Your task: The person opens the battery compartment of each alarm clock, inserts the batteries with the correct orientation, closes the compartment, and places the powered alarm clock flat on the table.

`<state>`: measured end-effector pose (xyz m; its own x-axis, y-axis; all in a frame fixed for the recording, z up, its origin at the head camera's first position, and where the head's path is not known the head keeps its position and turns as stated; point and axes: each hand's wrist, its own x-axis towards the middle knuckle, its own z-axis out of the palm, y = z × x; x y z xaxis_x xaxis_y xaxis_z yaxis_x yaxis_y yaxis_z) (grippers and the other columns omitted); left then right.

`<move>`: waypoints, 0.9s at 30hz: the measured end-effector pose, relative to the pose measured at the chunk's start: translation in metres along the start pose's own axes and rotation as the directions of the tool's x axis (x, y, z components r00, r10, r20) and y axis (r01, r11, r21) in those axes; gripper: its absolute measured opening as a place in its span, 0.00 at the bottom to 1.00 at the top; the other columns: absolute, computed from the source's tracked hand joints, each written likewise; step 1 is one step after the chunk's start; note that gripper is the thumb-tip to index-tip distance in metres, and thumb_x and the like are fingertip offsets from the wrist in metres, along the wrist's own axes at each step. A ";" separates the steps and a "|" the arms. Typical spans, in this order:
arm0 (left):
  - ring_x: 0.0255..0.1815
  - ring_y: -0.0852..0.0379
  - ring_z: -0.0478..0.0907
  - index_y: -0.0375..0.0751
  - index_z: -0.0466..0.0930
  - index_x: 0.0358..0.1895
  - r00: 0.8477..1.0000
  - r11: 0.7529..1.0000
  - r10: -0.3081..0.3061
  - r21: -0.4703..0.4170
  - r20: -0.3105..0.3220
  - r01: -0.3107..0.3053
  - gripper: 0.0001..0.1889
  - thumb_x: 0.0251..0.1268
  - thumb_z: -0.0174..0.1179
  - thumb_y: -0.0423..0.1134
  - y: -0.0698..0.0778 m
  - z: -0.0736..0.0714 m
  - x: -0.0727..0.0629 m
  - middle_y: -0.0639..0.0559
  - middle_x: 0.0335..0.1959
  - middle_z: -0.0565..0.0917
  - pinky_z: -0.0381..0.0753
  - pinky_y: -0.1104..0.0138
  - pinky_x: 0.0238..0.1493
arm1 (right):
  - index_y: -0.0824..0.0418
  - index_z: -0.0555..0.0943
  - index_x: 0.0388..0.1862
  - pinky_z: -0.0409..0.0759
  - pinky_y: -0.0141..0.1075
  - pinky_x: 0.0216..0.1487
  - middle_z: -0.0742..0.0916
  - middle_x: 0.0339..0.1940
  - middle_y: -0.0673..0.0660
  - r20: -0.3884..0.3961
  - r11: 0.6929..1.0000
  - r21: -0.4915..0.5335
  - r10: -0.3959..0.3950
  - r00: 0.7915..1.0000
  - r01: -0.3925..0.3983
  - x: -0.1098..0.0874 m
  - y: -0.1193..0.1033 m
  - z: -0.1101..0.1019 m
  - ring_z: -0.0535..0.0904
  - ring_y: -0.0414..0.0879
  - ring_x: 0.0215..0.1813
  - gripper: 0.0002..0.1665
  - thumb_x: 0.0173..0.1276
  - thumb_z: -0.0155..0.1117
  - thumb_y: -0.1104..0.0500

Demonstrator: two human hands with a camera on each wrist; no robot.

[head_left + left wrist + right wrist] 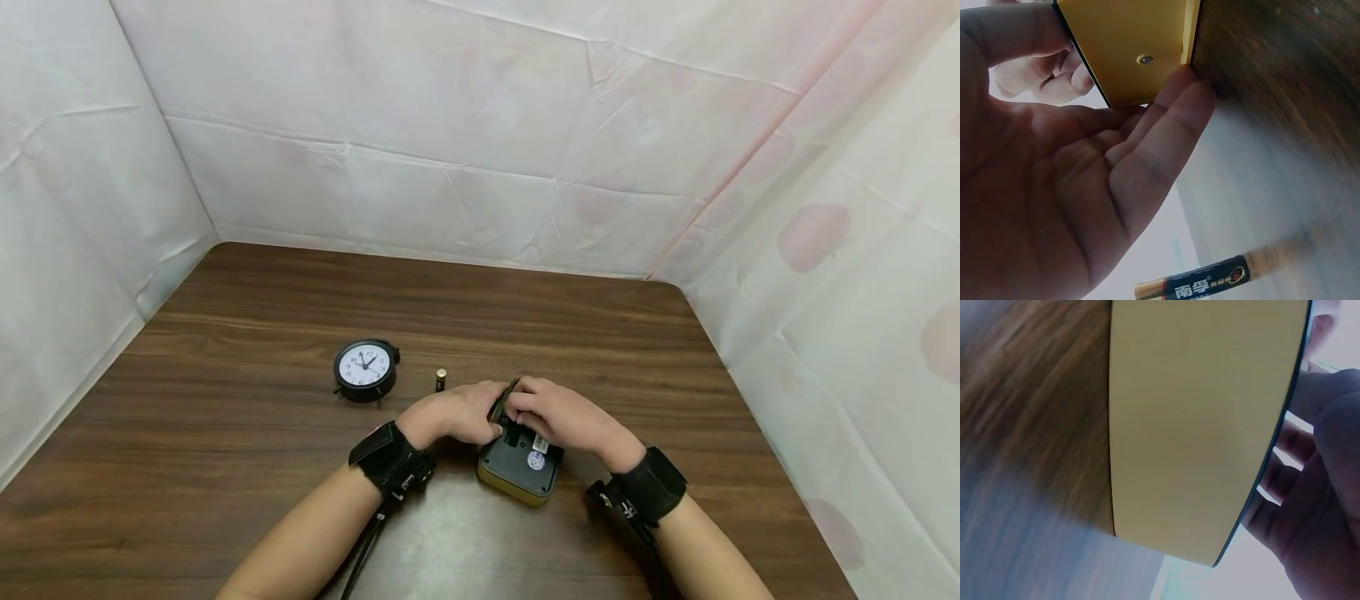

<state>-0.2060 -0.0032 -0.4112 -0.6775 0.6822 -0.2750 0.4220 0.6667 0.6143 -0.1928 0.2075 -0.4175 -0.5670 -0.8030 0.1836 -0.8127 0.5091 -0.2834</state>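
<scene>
A squarish box with yellow sides and a black back [513, 467] lies back-up on the table, with a recess and stickers on that back. My left hand [461, 412] holds its left side, thumb at the black back and fingertips against the yellow side [1129, 37] in the left wrist view. Over the recess, my right hand [566, 412] has curled fingers at a dark flap-like piece [501, 404]; I cannot tell what they pinch. One battery [441, 380] with a gold end stands upright just beyond my left hand.
A round black alarm clock [365, 367] with a white dial stands left of the battery. The wooden table [450, 300] meets pale, patterned cloth walls [450, 200] at its back and sides. Black bands are worn on both wrists, with a cable trailing from the left one.
</scene>
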 end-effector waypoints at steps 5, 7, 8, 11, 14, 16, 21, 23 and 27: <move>0.44 0.58 0.73 0.52 0.71 0.56 0.999 0.998 0.041 -0.042 0.010 -0.040 0.18 0.63 0.58 0.38 -0.001 0.000 0.000 0.55 0.49 0.77 0.71 0.66 0.47 | 0.48 0.76 0.37 0.71 0.30 0.39 0.72 0.36 0.44 0.008 0.999 0.032 0.033 0.999 -0.033 -0.003 -0.002 -0.002 0.68 0.36 0.38 0.04 0.72 0.57 0.58; 0.43 0.59 0.74 0.52 0.71 0.56 0.998 0.998 0.055 -0.044 0.012 -0.055 0.18 0.64 0.57 0.38 -0.002 0.000 0.000 0.56 0.48 0.77 0.72 0.66 0.47 | 0.48 0.76 0.37 0.72 0.30 0.40 0.72 0.37 0.44 0.005 0.998 0.044 0.037 0.999 -0.037 -0.004 -0.001 -0.002 0.68 0.37 0.38 0.04 0.72 0.57 0.58; 0.43 0.60 0.74 0.52 0.70 0.57 0.998 0.997 0.061 -0.040 0.013 -0.060 0.18 0.64 0.57 0.38 -0.003 0.000 0.000 0.56 0.49 0.77 0.72 0.67 0.47 | 0.48 0.76 0.38 0.72 0.31 0.40 0.73 0.37 0.44 0.002 0.998 0.047 0.038 0.999 -0.038 -0.005 -0.001 -0.002 0.68 0.37 0.38 0.04 0.72 0.57 0.59; 0.45 0.60 0.74 0.50 0.69 0.61 0.998 0.998 0.064 -0.026 0.012 -0.064 0.21 0.65 0.57 0.39 -0.003 0.000 0.000 0.54 0.52 0.77 0.72 0.66 0.50 | 0.48 0.77 0.39 0.73 0.31 0.42 0.73 0.37 0.44 -0.007 0.998 0.049 0.045 0.999 -0.045 -0.007 -0.001 -0.002 0.69 0.36 0.39 0.04 0.72 0.57 0.59; 0.48 0.60 0.73 0.48 0.66 0.66 0.999 0.999 0.046 -0.005 0.004 -0.046 0.26 0.65 0.57 0.40 -0.003 0.001 -0.002 0.53 0.56 0.77 0.72 0.65 0.53 | 0.49 0.78 0.41 0.74 0.32 0.43 0.74 0.38 0.43 -0.025 0.997 0.055 0.050 0.998 -0.049 -0.010 -0.001 -0.002 0.69 0.36 0.40 0.05 0.72 0.58 0.60; 0.49 0.59 0.73 0.47 0.63 0.69 0.999 0.999 0.032 0.000 -0.001 -0.032 0.28 0.66 0.57 0.41 -0.002 0.001 -0.003 0.51 0.58 0.76 0.72 0.64 0.54 | 0.50 0.78 0.42 0.74 0.31 0.43 0.75 0.38 0.43 -0.044 0.997 0.061 0.053 0.998 -0.051 -0.012 -0.001 -0.002 0.69 0.35 0.40 0.06 0.71 0.58 0.61; 0.51 0.60 0.74 0.46 0.58 0.73 0.999 1.000 0.022 0.005 -0.034 -0.022 0.31 0.68 0.54 0.43 -0.002 0.005 -0.006 0.50 0.61 0.75 0.72 0.63 0.55 | 0.53 0.79 0.41 0.75 0.33 0.44 0.76 0.39 0.44 -0.139 0.997 0.072 0.048 0.989 -0.038 -0.020 0.001 -0.004 0.71 0.36 0.41 0.06 0.70 0.58 0.63; 0.54 0.60 0.74 0.46 0.57 0.74 0.998 1.000 0.024 0.012 -0.065 -0.023 0.32 0.69 0.54 0.44 -0.002 0.008 -0.007 0.50 0.63 0.74 0.73 0.62 0.57 | 0.54 0.78 0.41 0.75 0.35 0.44 0.77 0.38 0.46 -0.183 0.997 0.062 0.046 0.982 -0.036 -0.024 0.002 -0.005 0.71 0.37 0.42 0.05 0.70 0.58 0.64; 0.60 0.58 0.73 0.47 0.57 0.74 0.991 1.000 0.013 0.011 -0.133 -0.011 0.31 0.69 0.52 0.45 -0.002 0.014 -0.012 0.49 0.66 0.73 0.72 0.60 0.61 | 0.52 0.76 0.41 0.73 0.35 0.44 0.77 0.38 0.46 -0.251 0.997 0.037 0.076 0.965 -0.069 -0.033 0.002 -0.005 0.69 0.38 0.42 0.04 0.71 0.58 0.62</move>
<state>-0.1903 -0.0083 -0.4199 -0.7461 0.6447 -0.1665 0.4364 0.6622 0.6092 -0.1763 0.2365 -0.4196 -0.6427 -0.6583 0.3919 -0.7661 0.5517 -0.3297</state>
